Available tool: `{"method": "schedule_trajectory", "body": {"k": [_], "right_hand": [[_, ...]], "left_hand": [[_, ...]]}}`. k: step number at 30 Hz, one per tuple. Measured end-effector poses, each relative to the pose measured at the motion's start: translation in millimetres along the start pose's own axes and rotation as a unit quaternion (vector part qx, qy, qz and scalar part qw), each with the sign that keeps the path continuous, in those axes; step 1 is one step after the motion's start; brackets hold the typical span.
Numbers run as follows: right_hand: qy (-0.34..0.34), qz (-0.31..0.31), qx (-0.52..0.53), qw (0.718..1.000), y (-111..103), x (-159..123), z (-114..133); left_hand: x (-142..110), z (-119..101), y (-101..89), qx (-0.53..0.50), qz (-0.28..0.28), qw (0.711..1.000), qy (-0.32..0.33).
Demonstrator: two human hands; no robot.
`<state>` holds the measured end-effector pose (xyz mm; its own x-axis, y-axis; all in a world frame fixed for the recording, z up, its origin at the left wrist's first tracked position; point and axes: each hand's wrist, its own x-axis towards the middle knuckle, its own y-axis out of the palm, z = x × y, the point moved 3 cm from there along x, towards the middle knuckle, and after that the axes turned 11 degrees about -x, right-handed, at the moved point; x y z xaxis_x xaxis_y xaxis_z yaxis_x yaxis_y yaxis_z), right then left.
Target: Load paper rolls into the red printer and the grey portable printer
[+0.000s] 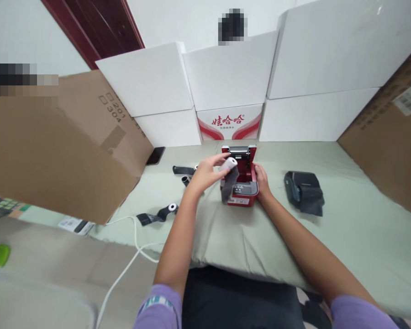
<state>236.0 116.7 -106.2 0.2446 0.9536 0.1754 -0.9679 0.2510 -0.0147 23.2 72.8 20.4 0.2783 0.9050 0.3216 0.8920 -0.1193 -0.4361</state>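
My left hand (206,174) pinches a small white paper roll (230,162) between thumb and fingers, over the left side of a red label printer (245,202). From the roll a dark strip (229,186) hangs down across the printer's front left corner. The printer's lid (252,154) stands raised, and its red inside shows in part. My right hand (262,181) grips the printer's right side, its fingertips partly hidden behind the casing.
A black printer (304,189) with a dark strip over its front sits at right. Another roll with a dark strip (164,212), a black tube (185,181) and a phone (155,156) lie left. White boxes (229,73) wall the back; cardboard (71,141) stands left. White cable (136,228) crosses the table edge.
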Motion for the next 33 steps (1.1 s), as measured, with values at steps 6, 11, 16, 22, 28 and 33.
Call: {"method": "schedule_trajectory", "body": {"k": [6,11,16,22,28,33], "right_hand": [[-0.006,-0.005,0.008,1.000,0,-1,0],[-0.004,-0.010,0.004,1.000,0,-1,0],[-0.001,-0.018,0.003,1.000,0,-2,3],[-0.002,-0.029,0.005,1.000,0,0,0],[0.008,-0.019,0.018,1.000,2,3,-7],[0.001,-0.021,-0.017,1.000,1,1,-4]], "left_hand": [[-82,14,-55.0,0.090,-0.225,0.967,-0.074],[-106,40,-72.2,0.312,-0.163,0.903,-0.245],[-115,55,-73.1,0.345,-0.124,0.875,-0.316],[-137,39,-82.4,0.360,-0.146,0.864,-0.319],[-162,26,-80.6,0.340,-0.065,0.877,-0.333],[-166,27,-78.9,0.326,-0.029,0.885,-0.332]]}}
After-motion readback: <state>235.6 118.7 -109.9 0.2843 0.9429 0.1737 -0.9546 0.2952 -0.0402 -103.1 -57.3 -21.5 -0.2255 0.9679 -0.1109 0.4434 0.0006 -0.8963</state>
